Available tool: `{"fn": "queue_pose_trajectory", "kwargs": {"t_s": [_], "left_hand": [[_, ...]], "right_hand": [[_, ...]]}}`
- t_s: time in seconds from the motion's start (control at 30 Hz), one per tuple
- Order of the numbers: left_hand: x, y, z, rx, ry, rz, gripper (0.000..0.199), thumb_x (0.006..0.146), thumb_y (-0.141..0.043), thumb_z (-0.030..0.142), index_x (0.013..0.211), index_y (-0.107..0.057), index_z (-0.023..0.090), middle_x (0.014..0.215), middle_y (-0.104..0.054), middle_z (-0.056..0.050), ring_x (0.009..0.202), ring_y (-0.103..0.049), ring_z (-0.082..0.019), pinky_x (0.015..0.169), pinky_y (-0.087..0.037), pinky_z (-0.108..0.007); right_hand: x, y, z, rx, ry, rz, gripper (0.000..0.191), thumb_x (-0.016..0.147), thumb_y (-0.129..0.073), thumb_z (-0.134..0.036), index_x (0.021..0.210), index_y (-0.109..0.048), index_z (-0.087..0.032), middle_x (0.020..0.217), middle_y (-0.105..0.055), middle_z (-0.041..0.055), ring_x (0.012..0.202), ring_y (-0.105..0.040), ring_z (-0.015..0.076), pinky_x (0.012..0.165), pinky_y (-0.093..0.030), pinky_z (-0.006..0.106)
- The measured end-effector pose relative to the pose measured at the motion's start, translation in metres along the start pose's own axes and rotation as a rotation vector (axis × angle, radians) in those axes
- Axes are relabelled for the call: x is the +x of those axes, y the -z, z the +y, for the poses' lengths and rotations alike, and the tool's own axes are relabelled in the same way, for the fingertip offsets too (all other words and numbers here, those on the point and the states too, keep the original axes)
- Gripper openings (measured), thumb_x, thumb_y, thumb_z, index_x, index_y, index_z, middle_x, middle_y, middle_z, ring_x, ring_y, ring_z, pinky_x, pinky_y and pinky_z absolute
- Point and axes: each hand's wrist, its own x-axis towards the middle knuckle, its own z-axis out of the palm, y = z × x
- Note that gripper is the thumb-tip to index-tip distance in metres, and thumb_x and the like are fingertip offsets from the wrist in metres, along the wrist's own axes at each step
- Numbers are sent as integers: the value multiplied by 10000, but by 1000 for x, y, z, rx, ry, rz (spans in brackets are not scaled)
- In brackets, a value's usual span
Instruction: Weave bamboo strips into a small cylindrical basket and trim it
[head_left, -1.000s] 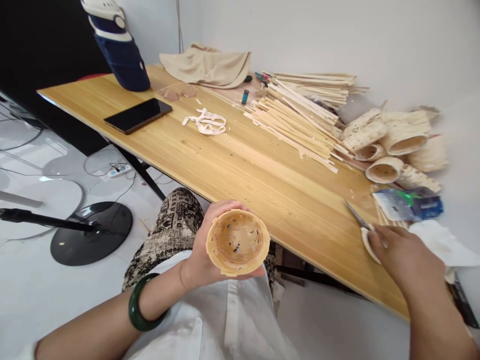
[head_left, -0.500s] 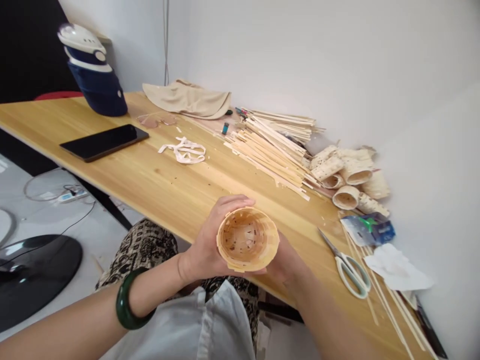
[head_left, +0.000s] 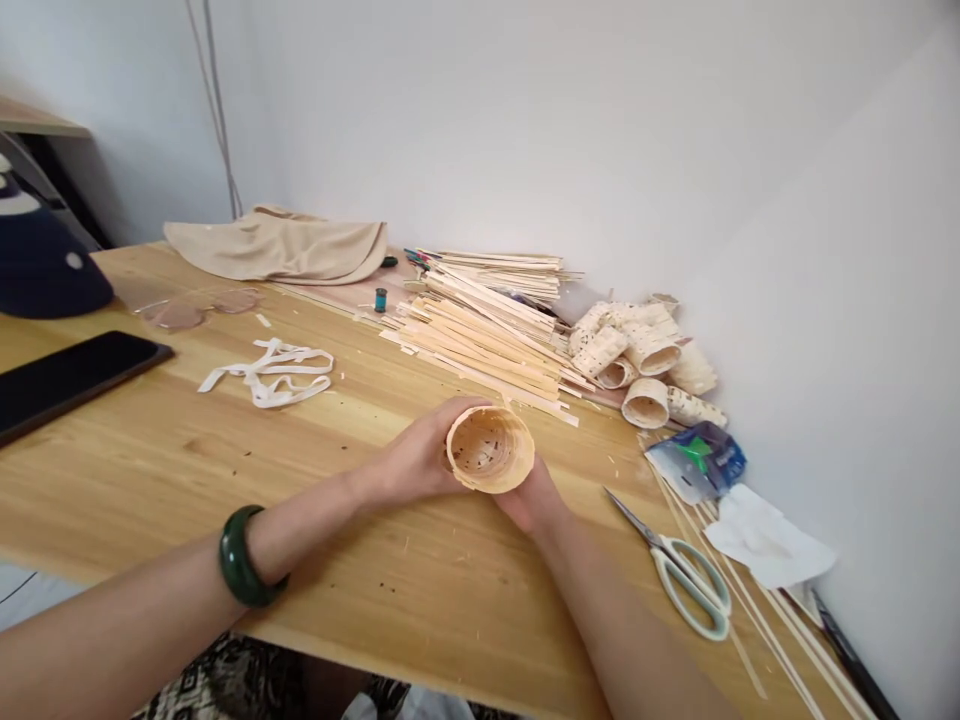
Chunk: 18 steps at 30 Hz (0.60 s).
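Observation:
A round woven cup (head_left: 517, 465) of pale wood strips is tilted so that its open mouth faces me, with dark specks inside. My left hand (head_left: 424, 450) wraps its left side, below a green bangle on the wrist. Around the lower right side of the cup is my right hand (head_left: 534, 500), its fingers mostly hidden behind it. Scissors (head_left: 686, 575) with pale handles lie on the table to the right. Beyond the cup lie flat wood strips (head_left: 480, 345) in a pile.
Bark rolls (head_left: 645, 403), a blue packet (head_left: 697, 460) and white paper (head_left: 765, 540) lie at the right by the wall. White ribbon (head_left: 274, 375), a phone (head_left: 75, 375), glasses (head_left: 176, 312), a thread spool (head_left: 380, 300) and beige cloth (head_left: 277, 250) are at the left.
Both hands have carried the cup forward, away from my body and over the table. The view has shifted, with the table filling more of it and the phone nearer the left edge.

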Motion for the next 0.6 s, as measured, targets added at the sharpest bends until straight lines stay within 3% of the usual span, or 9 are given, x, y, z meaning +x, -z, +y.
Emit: {"fn": "queue_pose_trajectory", "kwargs": {"t_s": [0.17,0.37,0.6], "left_hand": [[11,3,-10,-11,34,-103,704,709,-828,317,1349,-560,202,1397,-637,-150,1280,-615,-325,1115,-480,-480],[7,9,-23,-146,58,-132,722,756,-811,401,1411,-547,247,1441,-610,-135,1346,-568,-360,1148,-449,-522],[2,10,-27,-228,90,-137,764,717,-850,346,1411,-543,264,1407,-626,-141,1298,-603,-345,1120,-478,-528]], "right_hand": [[-5,7,0,-128,141,104,227,751,-761,-495,835,-749,-284,960,-772,27,955,-664,252,904,-551,379],[-1,8,4,-126,70,59,281,768,-738,-569,786,-734,-288,917,-778,27,917,-700,265,853,-581,396],[-2,11,5,-101,87,77,327,769,-780,-560,999,-801,-329,1136,-786,9,1127,-690,278,998,-551,415]]}}
